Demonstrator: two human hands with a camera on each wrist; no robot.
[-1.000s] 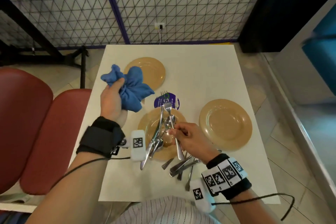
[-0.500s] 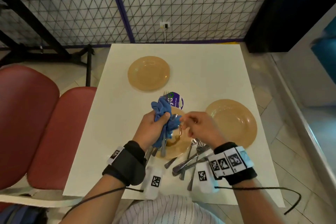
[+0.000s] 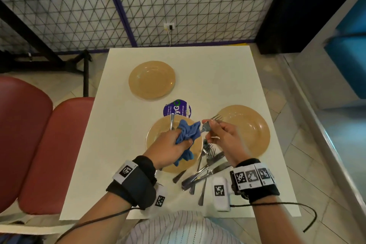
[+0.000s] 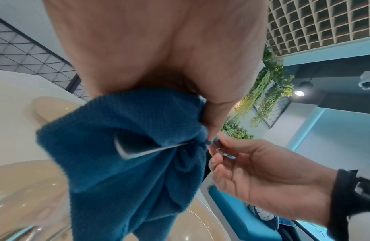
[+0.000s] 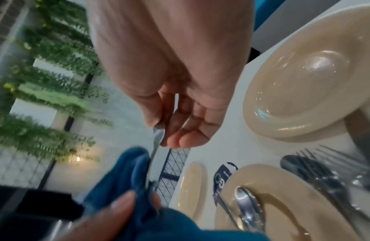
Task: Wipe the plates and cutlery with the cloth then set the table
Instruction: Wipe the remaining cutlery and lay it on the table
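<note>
Head view: the fork (image 3: 210,125) is held up over the gap between the near plate (image 3: 158,136) and the right-hand plate (image 3: 255,134), not resting on either. Its long axis runs roughly left-right: tines poke out to the right past the right hand (image 3: 223,140), while the handle end goes left into the blue cloth (image 3: 187,134). The right hand pinches the fork at the neck w/ thumb and fingertips; the other fingers are loosely curled. The left hand (image 3: 170,146) is closed round the cloth, bunched tight, w/ the cloth wrapped over the fork's handle.

So the cloth sits directly left of the right hand, along the fork's own axis. Judging from that, the wipe has to be a pull along that line, hands moving apart, w/ the cloth sliding down the handle. The left hand is nearer the handle tip, the right nearer the tines.

Left wrist view: a thin bright length of metal shows in a fold of the cloth; which part of the fork it is, can't tell.

On the near plate a spoon (image 3: 172,123) lies pointing away from the person, just left of the cloth. More cutlery (image 3: 206,168) is piled just right of the near plate, partly overlapping its rim. A third plate (image 3: 151,80) sits further back, well apart from the near plate, w/ a round purple sticker (image 3: 177,108) between them. All are on the white table (image 3: 227,77).
</note>
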